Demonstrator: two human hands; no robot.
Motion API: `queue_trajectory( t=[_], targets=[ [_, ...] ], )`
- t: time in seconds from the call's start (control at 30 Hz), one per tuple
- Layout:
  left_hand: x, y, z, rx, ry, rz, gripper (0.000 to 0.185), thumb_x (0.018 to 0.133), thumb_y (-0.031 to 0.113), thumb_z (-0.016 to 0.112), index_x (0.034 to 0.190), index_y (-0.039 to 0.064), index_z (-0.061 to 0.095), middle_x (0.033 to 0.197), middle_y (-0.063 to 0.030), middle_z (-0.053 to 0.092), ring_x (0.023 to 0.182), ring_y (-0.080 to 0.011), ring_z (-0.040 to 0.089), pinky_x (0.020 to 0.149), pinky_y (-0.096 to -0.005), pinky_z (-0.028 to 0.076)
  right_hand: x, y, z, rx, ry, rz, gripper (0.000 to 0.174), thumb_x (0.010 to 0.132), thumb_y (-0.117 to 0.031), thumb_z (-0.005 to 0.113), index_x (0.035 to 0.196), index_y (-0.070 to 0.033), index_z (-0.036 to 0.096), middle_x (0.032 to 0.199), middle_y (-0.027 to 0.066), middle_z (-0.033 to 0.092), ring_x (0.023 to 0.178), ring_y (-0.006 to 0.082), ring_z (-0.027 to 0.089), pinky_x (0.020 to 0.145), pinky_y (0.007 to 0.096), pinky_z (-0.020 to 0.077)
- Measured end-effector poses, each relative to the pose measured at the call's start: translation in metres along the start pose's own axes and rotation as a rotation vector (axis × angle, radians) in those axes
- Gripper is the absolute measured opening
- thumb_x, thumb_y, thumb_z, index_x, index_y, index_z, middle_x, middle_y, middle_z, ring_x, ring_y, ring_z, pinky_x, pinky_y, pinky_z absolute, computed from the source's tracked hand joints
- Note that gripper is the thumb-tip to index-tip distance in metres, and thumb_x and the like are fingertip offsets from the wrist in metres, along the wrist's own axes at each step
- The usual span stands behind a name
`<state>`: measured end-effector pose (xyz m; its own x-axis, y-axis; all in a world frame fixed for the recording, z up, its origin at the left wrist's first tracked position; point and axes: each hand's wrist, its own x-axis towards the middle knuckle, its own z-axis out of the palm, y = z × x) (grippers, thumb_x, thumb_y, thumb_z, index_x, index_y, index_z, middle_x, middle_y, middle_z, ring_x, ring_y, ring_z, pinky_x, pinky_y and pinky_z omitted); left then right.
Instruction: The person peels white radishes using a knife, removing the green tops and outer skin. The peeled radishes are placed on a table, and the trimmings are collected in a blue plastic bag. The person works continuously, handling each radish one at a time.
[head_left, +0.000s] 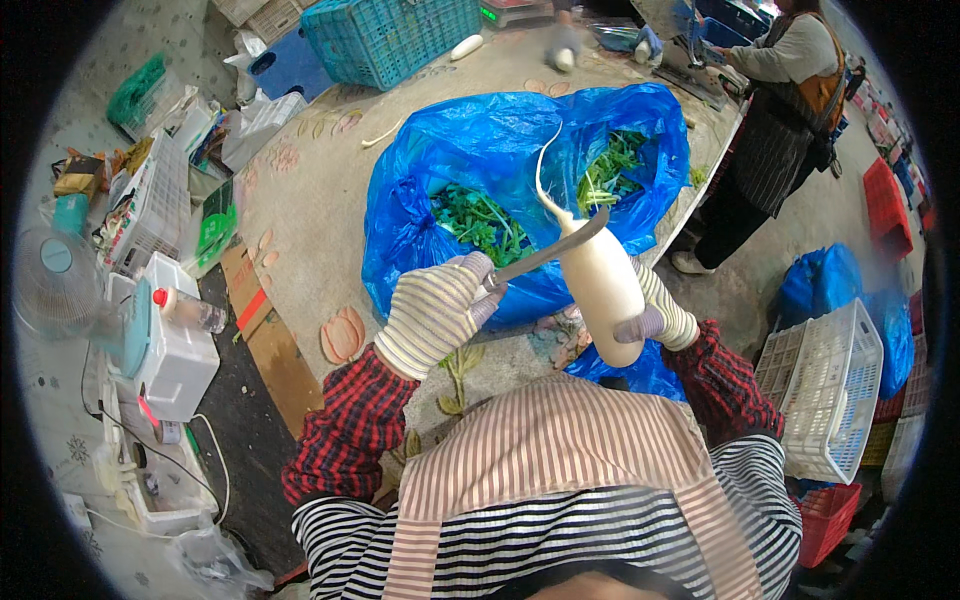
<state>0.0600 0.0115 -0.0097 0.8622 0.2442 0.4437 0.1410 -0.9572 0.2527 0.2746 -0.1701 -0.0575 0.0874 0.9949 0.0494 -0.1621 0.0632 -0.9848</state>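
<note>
My left hand (442, 307), in a striped knit glove, is closed around the handle of a knife. The curved metal blade (551, 251) lies across the upper part of a large white radish (604, 289), near its long thin root. My right hand (656, 311), gloved too, grips the radish from the right, thumb on its lower end; most of the fingers are hidden behind it. Beyond my hands, blue plastic bags (487, 135) stand open on the table, with cut green leaves (484, 221) inside and more leaves (615, 169) at the right.
A teal plastic crate (390, 37) stands at the table's far side beside a small white radish (466, 47). Gloved hands of others hold radishes at the far edge. A person in an apron (780, 142) stands at the right. White crates (821, 390) stand at my right, a foam box (176, 337) at left.
</note>
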Motion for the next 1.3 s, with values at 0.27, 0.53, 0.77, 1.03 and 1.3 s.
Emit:
queue_trajectory(
  t=[0.27,0.53,0.77,1.03,1.3],
  targets=[
    [-0.004,0.000,0.000,-0.040,-0.090,-0.046,0.020,0.079,0.024,0.062,0.081,0.006,0.054,0.067,-0.0133,0.058,0.059,-0.0312,0.059,0.050,-0.0397,0.044,0.004,0.000,0.005,-0.093,0.009,-0.012,0.106,0.051,-0.036,0.080,0.138,-0.004,0.029,0.133,0.0108,0.043,0.122,0.0226,0.042,0.101,0.0367,0.0335],
    [-0.035,-0.083,0.037,-0.155,-0.150,-0.623,0.029,0.077,0.031,0.063,0.092,0.006,0.057,0.075,-0.0194,0.062,0.073,-0.0367,0.061,0.063,-0.0411,0.048,0.029,0.031,-0.027,0.335,-0.073,0.026,0.096,0.052,-0.015,0.077,0.136,-0.003,0.032,0.123,0.0093,0.052,0.109,0.0207,0.052,0.092,0.0339,0.0417],
    [-0.033,-0.094,0.116,-0.258,0.091,-0.589,0.030,0.073,0.029,0.069,0.090,0.007,0.058,0.076,-0.0156,0.063,0.069,-0.0301,0.062,0.062,-0.0365,0.049,0.142,0.027,-0.120,0.706,0.075,0.017,0.074,0.062,-0.035,0.070,0.119,0.004,0.044,0.102,0.0231,0.057,0.086,0.0371,0.060,0.074,0.0520,0.0502],
    [-0.026,-0.102,0.125,-0.364,-0.104,-0.695,0.029,0.075,0.031,0.068,0.091,0.009,0.059,0.077,-0.0181,0.062,0.071,-0.0349,0.061,0.062,-0.0419,0.048,0.321,0.001,-0.245,0.879,0.912,-0.018,0.048,0.078,-0.044,0.060,0.113,-0.012,0.051,0.105,0.0143,0.058,0.092,0.0378,0.056,0.081,0.0553,0.0461],
    [-0.023,-0.090,0.120,-0.405,0.156,-0.760,0.025,0.072,0.019,0.071,0.088,0.004,0.058,0.070,-0.0151,0.061,0.061,-0.0277,0.061,0.056,-0.0356,0.048,0.369,-0.009,-0.267,0.468,0.594,-0.177,0.046,0.086,-0.042,0.051,0.119,-0.012,0.051,0.122,0.0123,0.051,0.113,0.0245,0.047,0.095,0.0490,0.0387]
  ],
)
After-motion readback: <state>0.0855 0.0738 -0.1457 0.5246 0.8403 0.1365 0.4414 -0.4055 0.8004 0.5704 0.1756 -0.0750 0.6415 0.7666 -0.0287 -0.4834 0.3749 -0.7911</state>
